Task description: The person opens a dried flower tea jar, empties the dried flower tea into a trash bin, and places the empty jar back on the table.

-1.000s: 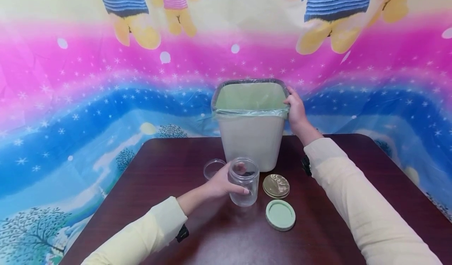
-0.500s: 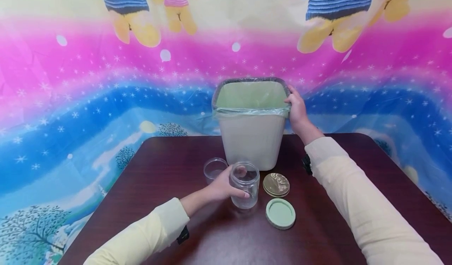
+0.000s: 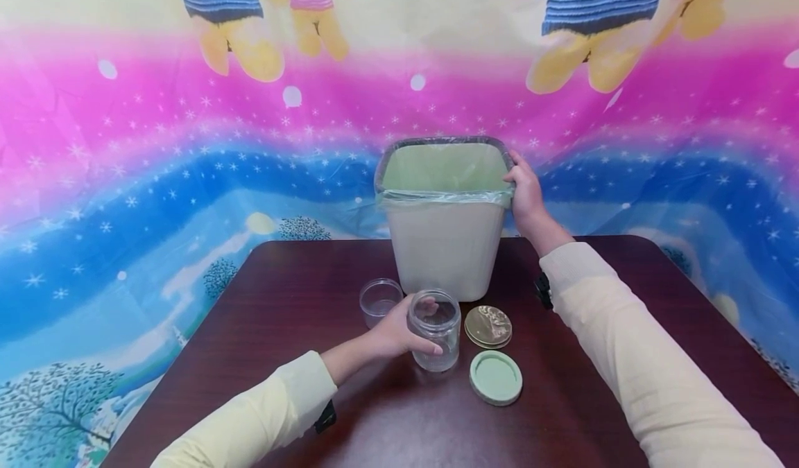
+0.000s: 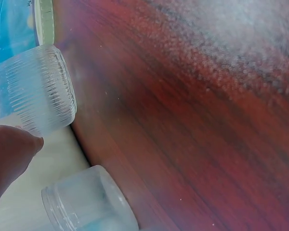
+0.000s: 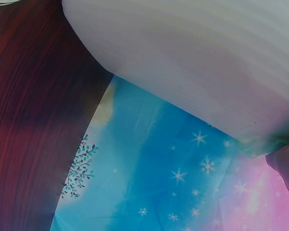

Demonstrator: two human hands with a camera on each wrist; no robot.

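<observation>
My left hand grips a clear ribbed jar by its side, thumb across the front. The jar is upright and its open mouth faces up. In the left wrist view the ribbed jar has its base close to the tabletop, beside the thumb. My right hand holds the right rim of a pale trash bin, which has a grey rim and a clear liner folded over it. In the right wrist view the bin's side wall fills the top, and only part of the hand shows.
Left of the bin stands a second clear jar, partly behind my left hand. Right of the held jar lie gold lids in a low stack and a pale green lid. The dark wooden table meets a printed curtain behind.
My left hand has brought the ribbed jar slightly toward me, uncovering more of the second jar. The right hand stays on the bin's rim.
</observation>
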